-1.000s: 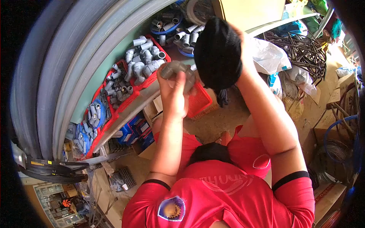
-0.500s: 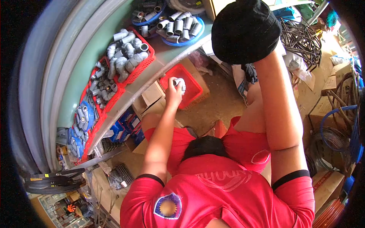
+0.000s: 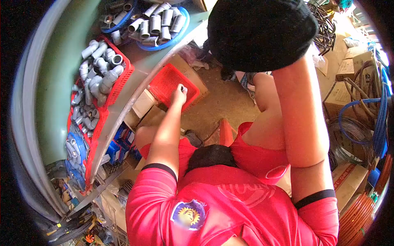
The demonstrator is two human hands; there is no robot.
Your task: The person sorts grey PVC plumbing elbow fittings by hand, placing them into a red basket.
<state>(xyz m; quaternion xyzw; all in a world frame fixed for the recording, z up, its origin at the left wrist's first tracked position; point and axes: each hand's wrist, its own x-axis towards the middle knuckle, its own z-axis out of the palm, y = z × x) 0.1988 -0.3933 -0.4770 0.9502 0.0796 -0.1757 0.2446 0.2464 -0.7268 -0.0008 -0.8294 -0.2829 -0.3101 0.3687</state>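
Observation:
My left hand [image 3: 179, 96] is over a red plastic basket [image 3: 162, 82] on the floor. Its fingers are closed on a grey pipe fitting [image 3: 184, 89], of which only a small part shows. No other fittings can be made out inside the basket. On the right, my bent forearm rises to a black cloth thing [image 3: 262, 37], which looks like a cap. That black cloth hides my right hand, so its fingers and anything in them cannot be seen.
Along the left bench edge, red baskets [image 3: 119, 82] hold grey elbow fittings. Blue-rimmed trays [image 3: 188, 20] carry more grey fittings. Blue boxes [image 3: 117, 151] sit below the bench. Cardboard boxes [image 3: 349, 186], coiled cable [image 3: 349, 135] and blue hose [image 3: 381, 119] crowd the right.
The view has shifted, so the bench and baskets appear farther left. My left hand has turned, and the fitting in it is mostly hidden. The black cloth looks larger.

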